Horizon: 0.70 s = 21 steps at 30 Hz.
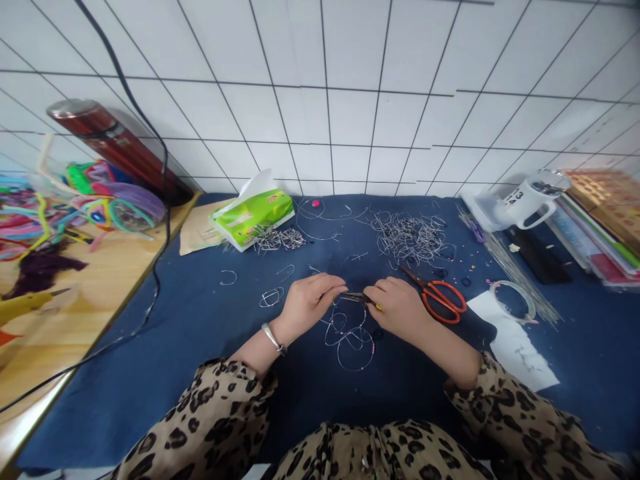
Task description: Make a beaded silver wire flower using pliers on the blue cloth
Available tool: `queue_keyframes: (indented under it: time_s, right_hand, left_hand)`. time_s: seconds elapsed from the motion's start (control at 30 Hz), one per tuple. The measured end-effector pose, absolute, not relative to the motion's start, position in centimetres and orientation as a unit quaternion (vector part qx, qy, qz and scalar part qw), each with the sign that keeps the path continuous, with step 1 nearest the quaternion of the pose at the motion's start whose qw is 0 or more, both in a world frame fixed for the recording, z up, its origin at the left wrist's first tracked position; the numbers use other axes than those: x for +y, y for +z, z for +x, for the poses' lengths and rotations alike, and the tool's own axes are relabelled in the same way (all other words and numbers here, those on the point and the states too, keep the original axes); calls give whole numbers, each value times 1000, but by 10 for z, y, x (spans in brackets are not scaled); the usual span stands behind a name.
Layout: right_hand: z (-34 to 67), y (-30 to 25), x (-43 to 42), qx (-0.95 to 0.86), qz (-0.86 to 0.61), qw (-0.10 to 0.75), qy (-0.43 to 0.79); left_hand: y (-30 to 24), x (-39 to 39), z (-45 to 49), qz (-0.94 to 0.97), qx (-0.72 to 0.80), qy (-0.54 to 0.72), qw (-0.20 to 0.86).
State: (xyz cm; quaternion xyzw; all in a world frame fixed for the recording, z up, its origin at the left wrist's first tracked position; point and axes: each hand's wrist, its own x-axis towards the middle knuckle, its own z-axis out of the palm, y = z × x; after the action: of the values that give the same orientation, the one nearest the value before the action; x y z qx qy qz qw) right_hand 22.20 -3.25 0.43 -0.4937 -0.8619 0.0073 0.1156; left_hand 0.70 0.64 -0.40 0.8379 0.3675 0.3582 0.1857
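Observation:
My right hand (395, 303) is closed around a pair of pliers (356, 297), whose dark jaws point left. Opposite it, my left hand (316, 297) pinches the end of a thin wire close to the jaw tips; the fingers cover most of that end. Below both hands, loops of beaded wire (374, 348) with small pink beads lie on the dark blue cloth (320, 413). Whether they join the pinched wire I cannot tell. Orange-handled scissors (444, 301) lie just beyond my right hand. Bent wire pieces (271, 297) rest left of my left hand.
A tangle of wire pieces (413, 237) and a green tissue pack (255, 217) are at the back. To the right are a white mug (533, 200), straight wires (520, 273), a clear coil (530, 303) and paper (525, 353). A black cable (163, 200) runs down the left.

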Motion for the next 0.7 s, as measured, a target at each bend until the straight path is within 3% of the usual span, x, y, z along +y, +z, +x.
queue_keyframes:
  time_s: [0.7]
  right_hand:
    - [220, 5, -35, -866, -488, 105, 8]
  left_hand:
    - [-6, 6, 6, 867, 317, 346, 168]
